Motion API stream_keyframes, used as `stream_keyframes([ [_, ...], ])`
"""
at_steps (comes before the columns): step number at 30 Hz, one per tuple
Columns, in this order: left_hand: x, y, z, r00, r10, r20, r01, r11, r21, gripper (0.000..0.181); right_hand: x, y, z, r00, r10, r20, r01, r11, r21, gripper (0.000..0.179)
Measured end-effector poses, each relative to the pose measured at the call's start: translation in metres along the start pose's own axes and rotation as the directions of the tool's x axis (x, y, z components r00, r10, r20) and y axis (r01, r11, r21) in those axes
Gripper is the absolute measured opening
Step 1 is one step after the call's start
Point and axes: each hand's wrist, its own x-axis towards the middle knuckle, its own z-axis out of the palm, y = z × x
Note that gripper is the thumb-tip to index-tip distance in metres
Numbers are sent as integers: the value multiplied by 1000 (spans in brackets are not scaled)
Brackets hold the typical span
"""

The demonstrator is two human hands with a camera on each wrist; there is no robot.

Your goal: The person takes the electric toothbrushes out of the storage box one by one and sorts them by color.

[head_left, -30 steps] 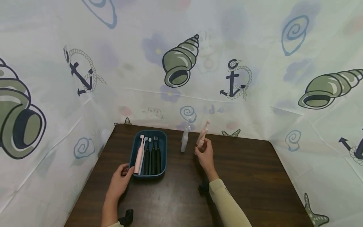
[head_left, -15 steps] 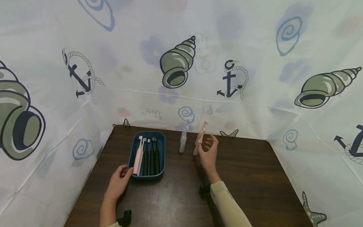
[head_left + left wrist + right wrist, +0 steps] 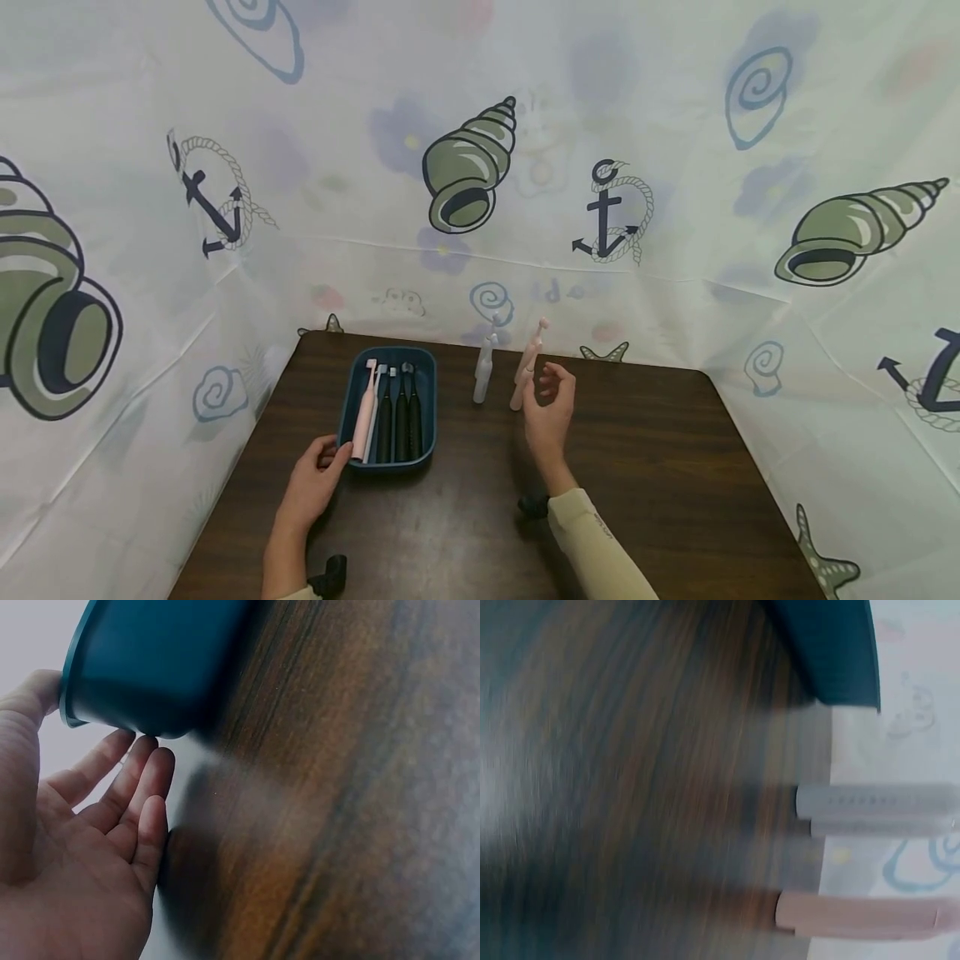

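Note:
My left hand [image 3: 311, 483] holds the near left corner of a dark blue plastic box [image 3: 429, 446]; in the left wrist view the thumb lies at its rim and the fingertips meet its outer wall. Inside lie a pink electric toothbrush [image 3: 365, 421], a slim white one [image 3: 373, 429] and several black ones [image 3: 402, 425]. My right hand [image 3: 549, 412], holding nothing, hovers with loosely bent fingers just right of a pink electric toothbrush [image 3: 519, 392] standing upright. A second pink toothbrush [image 3: 531, 350] stands close behind it. Out of sight in the right wrist view is the right hand itself.
Left of the pink pair, a whitish electric toothbrush [image 3: 483, 383] stands upright with another right behind it. The dark wooden table [image 3: 465, 517] ends at the back against a white printed cloth [image 3: 337, 208].
One second ago my right hand held the pink toothbrush; its fingers have since spread off it and drawn back to the right, leaving it upright. The left hand stays at the box.

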Motion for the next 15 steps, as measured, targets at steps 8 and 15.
stream_keyframes([
  [8, 0, 0, -1, 1000, 16, 4, -16, 1000, 4, 88, -13, -13, 15, 998, -66, 23, 66, 998, 24, 25],
  [15, 0, 1, -2, 1000, -1, 8, 1, 1000, 4, 89, -31, -2, 39, 995, -52, 89, 55, 998, -30, 24],
])
